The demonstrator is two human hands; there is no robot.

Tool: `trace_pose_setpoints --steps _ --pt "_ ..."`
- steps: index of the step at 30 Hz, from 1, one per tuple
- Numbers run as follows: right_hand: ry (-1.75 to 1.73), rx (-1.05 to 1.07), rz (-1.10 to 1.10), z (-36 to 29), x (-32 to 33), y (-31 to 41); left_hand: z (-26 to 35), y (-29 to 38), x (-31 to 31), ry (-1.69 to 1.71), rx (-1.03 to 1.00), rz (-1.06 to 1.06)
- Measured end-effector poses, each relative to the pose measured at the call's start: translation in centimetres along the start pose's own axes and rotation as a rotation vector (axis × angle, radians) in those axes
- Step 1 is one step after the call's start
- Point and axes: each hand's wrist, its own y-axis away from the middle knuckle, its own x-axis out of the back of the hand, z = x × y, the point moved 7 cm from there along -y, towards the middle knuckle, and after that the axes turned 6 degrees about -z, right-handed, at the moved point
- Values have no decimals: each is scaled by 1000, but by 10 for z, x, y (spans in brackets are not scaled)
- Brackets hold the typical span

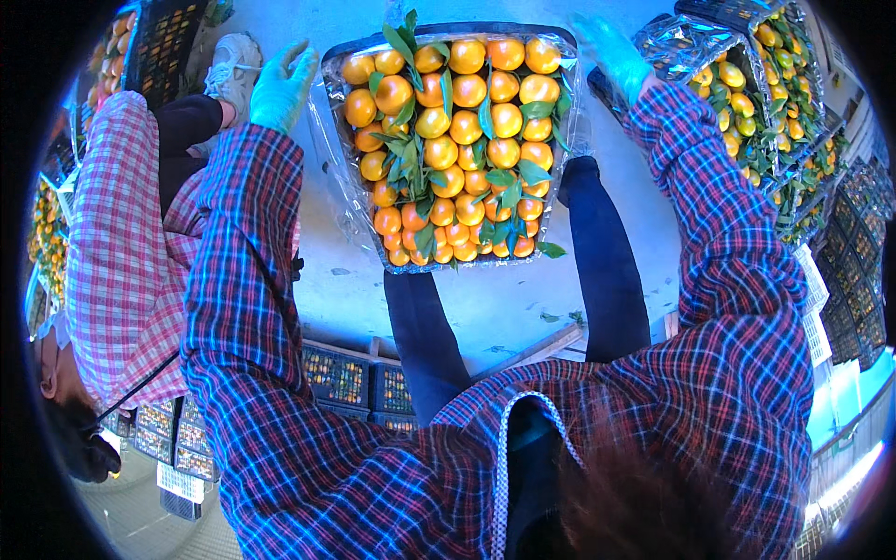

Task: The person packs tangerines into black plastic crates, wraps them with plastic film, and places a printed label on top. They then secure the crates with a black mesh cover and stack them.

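A dark crate (pixel 448 29), lined with clear plastic film (pixel 336 161), stands before me, full of orange citrus fruits (pixel 465 127) in rows. Green leaves (pixel 402 157) lie among and over the fruits. My left hand (pixel 282 84), in a pale glove, is just beyond the crate's left edge, fingers apart and holding nothing visible. My right hand (pixel 612 56), gloved too, is by the crate's upper right corner, near the film; its fingers are blurred, and I cannot tell whether it touches the film.
A person in a pink checked garment (pixel 126 231) bends close on my left. More film-lined crates of leafy fruit (pixel 742 105) stand at the right. Stacked black crates (pixel 336 374) are behind my legs, others (pixel 850 259) at the far right. Loose leaves (pixel 549 317) lie on the floor.
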Motion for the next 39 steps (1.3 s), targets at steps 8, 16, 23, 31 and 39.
trace_pose_setpoints --steps 8,16,23,31,39 --pt "-737 -676 132 -28 -56 112 159 69 -126 -576 -836 67" --pt "-1071 -804 132 -60 -84 125 232 29 -248 -768 -872 -128" --pt "-1123 -1104 221 -42 -104 147 209 -2 -285 -933 -621 -422" --pt "-356 -835 -174 -32 -72 115 195 -14 -298 -1059 -463 -485" --pt "-235 -808 -253 -22 -87 93 213 2 -280 -797 -630 -230"
